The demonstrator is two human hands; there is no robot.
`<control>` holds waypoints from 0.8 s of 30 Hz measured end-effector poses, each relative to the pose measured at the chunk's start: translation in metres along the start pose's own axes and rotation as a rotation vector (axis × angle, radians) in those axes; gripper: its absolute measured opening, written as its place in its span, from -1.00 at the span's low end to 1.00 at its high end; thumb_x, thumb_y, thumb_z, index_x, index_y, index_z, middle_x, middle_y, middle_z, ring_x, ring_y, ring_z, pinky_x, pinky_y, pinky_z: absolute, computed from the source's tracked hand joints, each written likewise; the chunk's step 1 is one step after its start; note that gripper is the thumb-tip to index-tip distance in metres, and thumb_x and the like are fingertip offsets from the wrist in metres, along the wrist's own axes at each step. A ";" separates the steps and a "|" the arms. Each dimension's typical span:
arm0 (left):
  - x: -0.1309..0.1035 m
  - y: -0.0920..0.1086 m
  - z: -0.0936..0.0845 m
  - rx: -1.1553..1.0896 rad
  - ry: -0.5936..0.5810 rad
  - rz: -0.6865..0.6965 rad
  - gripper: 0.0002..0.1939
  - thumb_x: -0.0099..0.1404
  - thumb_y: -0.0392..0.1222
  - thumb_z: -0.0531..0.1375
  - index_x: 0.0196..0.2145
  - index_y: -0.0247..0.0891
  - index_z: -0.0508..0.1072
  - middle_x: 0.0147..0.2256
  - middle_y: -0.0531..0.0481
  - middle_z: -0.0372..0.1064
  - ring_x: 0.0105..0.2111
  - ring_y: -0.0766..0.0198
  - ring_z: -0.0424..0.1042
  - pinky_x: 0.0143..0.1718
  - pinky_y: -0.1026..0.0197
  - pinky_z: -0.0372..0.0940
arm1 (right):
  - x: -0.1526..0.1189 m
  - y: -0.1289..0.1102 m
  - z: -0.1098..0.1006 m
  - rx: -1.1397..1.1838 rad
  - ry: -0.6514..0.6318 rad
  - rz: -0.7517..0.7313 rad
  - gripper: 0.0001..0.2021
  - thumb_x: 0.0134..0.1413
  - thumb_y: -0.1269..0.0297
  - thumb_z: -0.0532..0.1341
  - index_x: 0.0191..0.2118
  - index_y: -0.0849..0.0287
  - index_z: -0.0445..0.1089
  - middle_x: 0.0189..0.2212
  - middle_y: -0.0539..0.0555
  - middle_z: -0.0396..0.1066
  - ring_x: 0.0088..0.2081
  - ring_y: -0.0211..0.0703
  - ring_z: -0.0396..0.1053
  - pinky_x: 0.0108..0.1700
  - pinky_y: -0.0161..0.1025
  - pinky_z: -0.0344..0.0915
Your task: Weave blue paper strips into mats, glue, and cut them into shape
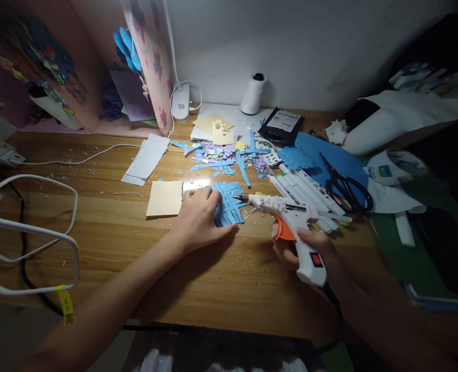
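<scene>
Left forearm [136, 279] crosses the front edge of the desk [252, 289] and ends in the left hand [201, 217], set on the left side of the weave [231, 206], which lies near the middle of the desk. The left fingers are bent and close together, thumb spread apart along the weave's front side; whether they pinch it cannot be told. The right hand [332, 258] is clamped around the handle of the glue gun [279, 204]; pressure on the trigger [285, 230] cannot be told.

Hazards:

1. Burn. The nozzle [241, 198] points at the left fingers. If it is hot, a slip of the right wrist could bring it onto skin.
2. Stray glue. Contact between nozzle and weave cannot be confirmed; an early squeeze could drop glue off target.
3. Shift. If the left hand lifts, the strips could spread.
4. Snag. The cord [332, 298] runs toward the front edge; a catch there could jerk the glue gun.
5. Contamination. Scraps [217, 153] lie just behind the weave, toward the back edge; loose bits could stick to wet glue.
</scene>
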State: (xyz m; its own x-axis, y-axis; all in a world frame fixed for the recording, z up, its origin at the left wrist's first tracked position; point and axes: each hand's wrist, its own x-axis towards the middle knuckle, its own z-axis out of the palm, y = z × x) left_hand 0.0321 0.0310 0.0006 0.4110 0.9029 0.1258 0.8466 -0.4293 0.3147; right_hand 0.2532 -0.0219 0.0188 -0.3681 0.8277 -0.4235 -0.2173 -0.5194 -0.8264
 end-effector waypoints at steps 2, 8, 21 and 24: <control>0.000 -0.001 -0.001 -0.046 -0.016 0.010 -0.59 0.11 0.16 0.14 -0.27 -0.24 0.31 -0.29 -0.06 0.26 -0.24 0.11 0.25 -0.12 0.02 0.10 | -0.001 -0.002 0.001 -0.021 -0.011 -0.007 -0.66 0.02 -0.02 0.04 -0.30 0.16 0.29 -0.75 -0.12 -0.02 -0.67 -0.32 -0.17 -0.64 -0.31 -0.20; 0.008 -0.010 -0.002 -0.331 -0.040 -0.092 -0.83 0.24 -0.11 0.10 -0.32 -0.20 0.44 -0.36 -0.01 0.35 -0.32 0.22 0.30 -0.21 0.12 0.17 | -0.002 -0.005 0.004 -0.069 0.041 0.000 -0.65 0.00 -0.03 0.02 -0.31 0.16 0.28 -0.76 -0.12 -0.03 -0.67 -0.30 -0.16 -0.63 -0.30 -0.20; 0.004 -0.018 -0.018 -0.646 -0.085 -0.079 -0.78 0.22 -0.20 0.10 -0.48 -0.29 0.50 -0.44 -0.03 0.39 -0.41 0.31 0.33 -0.35 0.23 0.20 | -0.003 0.001 -0.001 -0.096 0.161 -0.037 -0.67 -0.05 -0.03 0.11 -0.36 0.16 0.35 -0.77 -0.09 -0.01 -0.69 -0.32 -0.13 -0.68 -0.32 -0.19; 0.001 -0.019 -0.019 -0.558 -0.136 -0.051 -0.78 0.22 -0.21 0.09 -0.46 -0.27 0.52 -0.45 -0.03 0.40 -0.42 0.32 0.34 -0.36 0.24 0.20 | -0.007 0.002 0.000 -0.186 0.224 -0.013 -0.67 -0.06 -0.03 0.11 -0.37 0.16 0.36 -0.72 -0.06 0.05 -0.66 -0.30 -0.09 -0.65 -0.30 -0.13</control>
State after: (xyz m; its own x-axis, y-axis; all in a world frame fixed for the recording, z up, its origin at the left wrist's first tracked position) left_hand 0.0102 0.0407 0.0132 0.4459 0.8950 -0.0132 0.5747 -0.2750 0.7708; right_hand 0.2557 -0.0287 0.0202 -0.1527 0.8710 -0.4670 -0.0433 -0.4780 -0.8773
